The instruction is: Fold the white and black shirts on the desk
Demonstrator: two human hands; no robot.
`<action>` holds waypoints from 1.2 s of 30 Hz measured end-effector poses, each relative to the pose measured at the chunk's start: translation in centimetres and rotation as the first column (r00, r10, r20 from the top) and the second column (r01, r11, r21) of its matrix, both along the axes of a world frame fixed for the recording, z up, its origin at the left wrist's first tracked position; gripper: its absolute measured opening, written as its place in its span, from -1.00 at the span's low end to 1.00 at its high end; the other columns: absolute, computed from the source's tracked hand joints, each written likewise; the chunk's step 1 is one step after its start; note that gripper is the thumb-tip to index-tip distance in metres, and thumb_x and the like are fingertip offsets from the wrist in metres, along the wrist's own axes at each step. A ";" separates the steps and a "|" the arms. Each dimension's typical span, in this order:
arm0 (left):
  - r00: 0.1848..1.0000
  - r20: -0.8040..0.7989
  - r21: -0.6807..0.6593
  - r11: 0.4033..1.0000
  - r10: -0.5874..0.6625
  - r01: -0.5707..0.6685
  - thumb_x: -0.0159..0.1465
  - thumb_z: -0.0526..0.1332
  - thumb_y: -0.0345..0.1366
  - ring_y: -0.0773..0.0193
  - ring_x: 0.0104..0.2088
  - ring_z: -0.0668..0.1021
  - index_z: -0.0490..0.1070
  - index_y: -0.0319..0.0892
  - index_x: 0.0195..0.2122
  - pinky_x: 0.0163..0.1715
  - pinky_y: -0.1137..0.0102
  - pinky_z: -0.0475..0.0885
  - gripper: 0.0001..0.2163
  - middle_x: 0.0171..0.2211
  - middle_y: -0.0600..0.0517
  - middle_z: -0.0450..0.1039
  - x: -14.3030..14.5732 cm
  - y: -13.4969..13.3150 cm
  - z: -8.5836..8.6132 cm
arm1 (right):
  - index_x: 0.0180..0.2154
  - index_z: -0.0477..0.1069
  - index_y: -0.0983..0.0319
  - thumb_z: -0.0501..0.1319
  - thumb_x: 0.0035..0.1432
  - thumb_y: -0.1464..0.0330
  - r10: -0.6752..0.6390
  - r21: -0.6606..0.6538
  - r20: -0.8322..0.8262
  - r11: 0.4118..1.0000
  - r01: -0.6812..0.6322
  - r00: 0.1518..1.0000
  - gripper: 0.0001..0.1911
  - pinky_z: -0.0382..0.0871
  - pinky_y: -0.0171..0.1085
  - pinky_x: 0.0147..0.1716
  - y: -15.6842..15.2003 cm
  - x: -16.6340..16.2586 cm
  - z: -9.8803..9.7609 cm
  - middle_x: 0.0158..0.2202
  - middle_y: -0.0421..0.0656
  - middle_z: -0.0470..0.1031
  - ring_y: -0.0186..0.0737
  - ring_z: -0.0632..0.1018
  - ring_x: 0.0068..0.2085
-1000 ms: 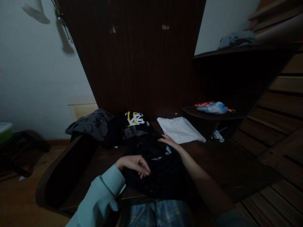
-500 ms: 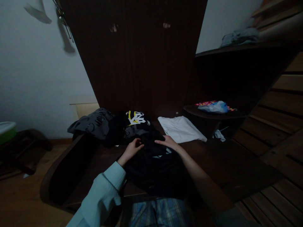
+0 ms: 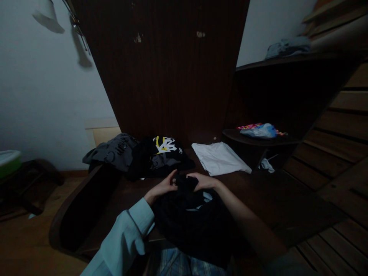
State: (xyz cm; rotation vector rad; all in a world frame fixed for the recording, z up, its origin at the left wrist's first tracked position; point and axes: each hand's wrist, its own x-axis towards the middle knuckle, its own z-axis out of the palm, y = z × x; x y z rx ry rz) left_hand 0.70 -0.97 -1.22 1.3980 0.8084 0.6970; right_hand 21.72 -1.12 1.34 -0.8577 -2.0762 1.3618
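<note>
A black garment [image 3: 192, 226] with pale printed marks lies bunched over the front edge of the dark wooden surface and my lap. My left hand [image 3: 163, 187] pinches its far end from the left, thumb and fingers closed on the cloth. From the right, my right hand [image 3: 203, 181] grips the same gathered part, a short way from the left. Beyond my hands lies a folded white cloth [image 3: 220, 158]. Left of it rest a black garment with a white and yellow print [image 3: 165, 145] and a dark grey garment with lettering [image 3: 119, 151].
A plastic bag [image 3: 260, 131] sits on the low curved shelf to the right, with folded cloth [image 3: 287, 46] on the shelf above. The surface has a raised wooden side [image 3: 77, 203] at left. A green and white container [image 3: 10, 163] stands far left.
Both hands have drawn the far end of the black garment slightly toward me and gathered it up. The cloth now bunches between them and hangs lower over my lap.
</note>
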 end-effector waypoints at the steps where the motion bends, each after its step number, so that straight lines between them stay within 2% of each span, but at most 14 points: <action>1: 1.000 0.004 -0.005 1.000 -0.014 0.014 -0.13 0.35 -0.35 0.29 -0.28 0.47 0.07 -0.14 0.11 -0.27 0.41 0.35 -0.25 -0.25 0.01 0.41 0.0 0.0 0.1 | -0.49 0.28 0.24 0.31 -0.37 0.44 -0.042 0.006 -0.048 0.999 0.043 0.998 -0.72 0.23 -0.35 -0.36 -0.1 0.1 0.3 -0.52 -0.34 0.30 -0.34 0.35 -0.41; 4: 1.000 0.006 0.032 0.999 -0.014 0.014 -0.15 0.35 -0.34 0.43 -0.48 0.41 0.29 -0.20 -0.07 -0.44 0.52 0.30 -0.45 -0.46 0.12 0.37 -0.1 0.0 1.0 | -0.52 0.22 0.21 0.33 -0.37 0.37 -0.261 -0.010 -0.230 0.964 0.266 0.938 -0.69 0.22 -0.37 -0.42 0.1 0.6 0.9 -0.58 -0.36 0.25 -0.37 0.32 -0.47; 6: 1.000 -0.012 0.071 0.997 0.026 -0.025 -0.11 0.31 -0.33 0.47 -0.54 0.37 0.38 -0.22 -0.20 -0.50 0.55 0.25 -0.61 -0.52 0.14 0.33 -0.5 0.0 2.0 | -0.50 0.23 0.20 0.33 -0.40 0.37 -0.421 -0.083 -0.358 0.904 0.420 0.833 -0.66 0.24 -0.36 -0.42 0.4 1.0 0.9 -0.57 -0.36 0.27 -0.35 0.34 -0.47; 11: 0.971 0.002 0.232 0.944 0.240 -0.234 -0.07 0.15 -0.30 0.39 -0.50 0.37 0.35 -0.23 -0.61 -0.50 0.51 0.25 -0.90 -0.52 0.08 0.33 -2.9 0.2 4.1 | -0.42 0.27 0.19 0.27 -0.38 0.37 -0.777 -0.364 -0.506 0.586 0.724 0.375 -0.67 0.29 -0.28 -0.40 1.9 2.4 0.3 -0.52 -0.30 0.37 -0.26 0.41 -0.44; 14: 0.856 0.059 0.389 0.778 0.514 -0.494 -0.03 0.06 -0.29 0.37 -0.51 0.35 0.23 -0.19 -0.68 -0.53 0.50 0.25 -0.85 -0.56 0.08 0.28 -4.4 0.7 4.8 | -0.39 0.26 0.17 0.25 -0.32 0.34 -0.815 -0.371 -0.564 0.395 0.841 0.134 -0.68 0.31 -0.27 -0.38 2.6 3.6 0.1 -0.46 -0.26 0.41 -0.24 0.43 -0.40; 16: 0.713 0.121 0.532 0.562 0.690 -0.633 0.01 0.02 -0.30 0.36 -0.51 0.34 0.24 -0.18 -0.65 -0.52 0.50 0.25 -0.85 -0.57 0.09 0.25 -5.0 0.8 5.0 | -0.35 0.24 0.16 0.23 -0.27 0.31 -0.778 -0.276 -0.627 0.271 0.922 0.042 -0.68 0.30 -0.26 -0.32 2.8 4.3 -0.1 -0.40 -0.23 0.42 -0.22 0.43 -0.34; 18: 0.561 0.194 0.677 0.304 0.805 -0.670 0.05 0.02 -0.33 0.35 -0.50 0.34 0.29 -0.17 -0.60 -0.47 0.48 0.27 -0.85 -0.57 0.10 0.23 -5.2 0.7 5.1 | -0.32 0.24 0.17 0.21 -0.22 0.30 -0.754 -0.104 -0.653 0.187 0.977 0.074 -0.68 0.28 -0.24 -0.26 2.9 4.7 -0.4 -0.36 -0.20 0.42 -0.20 0.42 -0.28; 20: 0.474 0.219 0.782 0.138 0.853 -0.608 0.08 0.02 -0.35 0.33 -0.47 0.36 0.35 -0.16 -0.55 -0.41 0.45 0.30 -0.84 -0.55 0.08 0.23 -5.1 0.5 4.9 | -0.30 0.25 0.18 0.20 -0.21 0.32 -0.789 0.094 -0.584 0.166 0.982 0.190 -0.68 0.25 -0.20 -0.19 3.0 4.6 -0.8 -0.31 -0.16 0.41 -0.16 0.40 -0.21; 22: 0.447 0.162 0.855 0.101 0.880 -0.508 0.09 0.03 -0.37 0.27 -0.39 0.38 0.38 -0.17 -0.48 -0.33 0.39 0.32 -0.85 -0.47 0.03 0.26 -4.8 0.5 4.7 | -0.24 0.26 0.21 0.22 -0.23 0.34 -0.850 0.244 -0.458 0.163 0.956 0.262 -0.60 0.18 -0.12 -0.09 3.1 4.4 -1.2 -0.22 -0.09 0.38 -0.09 0.35 -0.11; 26: 0.407 0.083 0.918 0.089 0.910 -0.387 0.08 0.07 -0.39 0.13 -0.14 0.35 0.38 -0.19 -0.34 -0.13 0.26 0.27 -0.85 -0.24 -0.08 0.29 -4.4 0.6 4.4 | -0.11 0.20 0.26 0.24 -0.23 0.36 -0.877 0.377 -0.413 0.083 0.922 0.247 -0.45 0.02 -0.03 0.04 2.9 3.7 -1.0 0.01 0.05 0.22 0.00 0.19 0.07; 28: 0.477 0.068 0.921 0.128 0.876 -0.368 0.11 0.04 -0.40 0.16 -0.14 0.37 0.37 -0.18 -0.34 -0.13 0.28 0.28 -0.85 -0.24 -0.06 0.32 -4.3 0.5 4.3 | -0.10 0.20 0.24 0.18 -0.13 0.34 -0.829 0.368 -0.475 0.116 0.923 0.293 -0.53 0.08 -0.08 0.02 2.6 3.3 -0.6 -0.02 0.02 0.26 -0.07 0.25 0.05; 29: 0.544 0.039 0.921 0.181 0.838 -0.345 0.12 0.02 -0.41 0.20 -0.18 0.39 0.36 -0.17 -0.35 -0.15 0.31 0.30 -0.85 -0.27 -0.03 0.35 -4.1 0.4 4.3 | -0.11 0.22 0.22 0.14 -0.08 0.33 -0.800 0.348 -0.492 0.180 0.920 0.343 -0.59 0.16 -0.11 -0.04 2.4 3.1 -0.4 -0.08 -0.02 0.33 -0.11 0.33 -0.02; 33: 0.772 -0.266 0.876 0.478 0.578 -0.056 0.15 0.00 -0.39 0.26 -0.28 0.45 0.39 -0.16 -0.36 -0.20 0.38 0.33 -0.82 -0.35 0.02 0.43 -3.1 0.1 3.6 | -0.27 0.33 0.20 0.09 0.00 0.26 -0.669 0.295 -0.336 0.594 0.748 0.663 -0.77 0.31 -0.27 -0.40 1.8 1.6 -0.6 -0.48 -0.19 0.44 -0.26 0.45 -0.46; 36: 0.785 -0.499 0.763 0.615 0.366 0.199 0.16 0.06 -0.26 0.22 -0.21 0.45 0.42 -0.15 -0.28 -0.14 0.35 0.30 -0.81 -0.26 -0.01 0.45 -2.2 0.1 2.7 | -0.36 0.39 0.19 0.17 -0.06 0.21 -0.532 0.341 -0.070 0.782 0.522 0.844 -0.78 0.26 -0.31 -0.49 1.5 0.6 -1.4 -0.57 -0.24 0.41 -0.31 0.40 -0.54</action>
